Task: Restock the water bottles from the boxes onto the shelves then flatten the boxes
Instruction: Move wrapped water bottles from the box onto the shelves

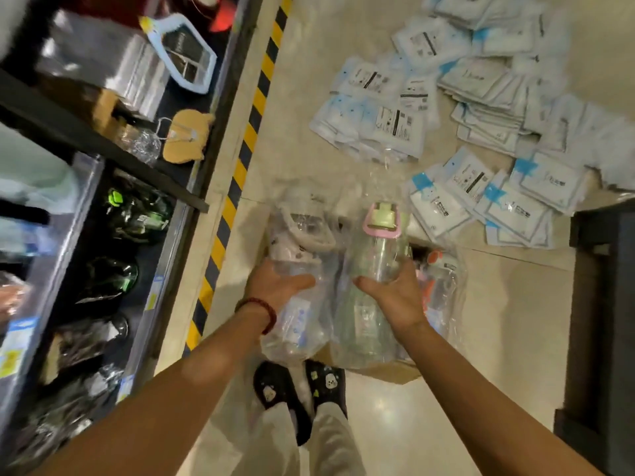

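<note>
My left hand (275, 286) grips a clear water bottle with a grey lid (300, 242), wrapped in a plastic bag. My right hand (391, 293) grips a second clear bottle with a pink-and-green lid (379, 235), also bagged. Both bottles are held above an open cardboard box (388, 371) on the floor in front of my feet. More bagged bottles, one with an orange part (436, 269), lie in the box. The shelves (113, 255) on the left hold dark and green bottles in plastic.
A yellow-and-black striped line (240, 170) runs along the shelf base. Piles of white-and-blue flat packets (481, 132) cover the floor at the upper right. A dark unit (601, 304) stands at the right edge. My feet in black slippers (299, 386) stand on the tiles.
</note>
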Available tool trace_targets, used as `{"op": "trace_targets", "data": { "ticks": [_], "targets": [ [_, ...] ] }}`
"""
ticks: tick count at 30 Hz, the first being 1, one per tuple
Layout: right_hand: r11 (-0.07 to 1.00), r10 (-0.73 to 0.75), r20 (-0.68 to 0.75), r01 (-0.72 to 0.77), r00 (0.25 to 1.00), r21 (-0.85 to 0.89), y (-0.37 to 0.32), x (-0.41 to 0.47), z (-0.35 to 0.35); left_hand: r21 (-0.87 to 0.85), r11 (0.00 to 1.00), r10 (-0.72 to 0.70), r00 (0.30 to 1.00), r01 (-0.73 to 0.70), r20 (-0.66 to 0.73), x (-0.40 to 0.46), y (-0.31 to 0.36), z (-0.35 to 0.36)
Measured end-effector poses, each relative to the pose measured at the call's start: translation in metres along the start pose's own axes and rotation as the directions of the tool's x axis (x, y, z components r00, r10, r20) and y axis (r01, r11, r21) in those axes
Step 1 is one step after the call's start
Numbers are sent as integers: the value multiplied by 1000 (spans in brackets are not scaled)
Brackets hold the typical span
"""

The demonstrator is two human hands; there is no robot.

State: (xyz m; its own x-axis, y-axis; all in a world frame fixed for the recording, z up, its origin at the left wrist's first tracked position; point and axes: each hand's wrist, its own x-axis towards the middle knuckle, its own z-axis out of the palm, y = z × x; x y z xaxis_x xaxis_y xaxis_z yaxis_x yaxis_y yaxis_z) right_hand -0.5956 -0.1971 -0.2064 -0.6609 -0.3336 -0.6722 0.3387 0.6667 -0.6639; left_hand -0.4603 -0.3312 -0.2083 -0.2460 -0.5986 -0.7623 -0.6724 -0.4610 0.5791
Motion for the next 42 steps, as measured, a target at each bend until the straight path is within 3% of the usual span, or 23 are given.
{"op": "trace_targets", "data": {
  "ticks": [4,9,13,17,24,30,35,42],
  "targets": [
    [987,-163,71,163,984,4,-85,-44,-2,-92,989,110,990,-118,-82,-47,48,-52],
    [927,-375,149,370,915,61,-182,-107,2,-283,901,279,938,-329,-205,-123,108,-127],
    [861,-505,308,498,807,107,-256,-170,6,-336,787,438,853,-517,-284,-202,133,-201],
    [784,-593,462,604,660,144,-311,-231,28,-355,714,423,776,-603,-468,-276,130,-253],
    [667,-618,719,697,319,264,-340,-323,63,-414,595,266,655,-688,-707,-384,92,-284],
    [649,-453,887,715,88,261,-314,-383,89,-475,517,0,555,-713,-832,-451,22,-266],
    [627,-310,946,728,-94,278,-271,-429,115,-485,512,-210,445,-709,-871,-502,-37,-242],
    [579,-117,953,761,-279,294,-203,-491,135,-478,510,-410,287,-715,-866,-562,-112,-210]
  ]
}}
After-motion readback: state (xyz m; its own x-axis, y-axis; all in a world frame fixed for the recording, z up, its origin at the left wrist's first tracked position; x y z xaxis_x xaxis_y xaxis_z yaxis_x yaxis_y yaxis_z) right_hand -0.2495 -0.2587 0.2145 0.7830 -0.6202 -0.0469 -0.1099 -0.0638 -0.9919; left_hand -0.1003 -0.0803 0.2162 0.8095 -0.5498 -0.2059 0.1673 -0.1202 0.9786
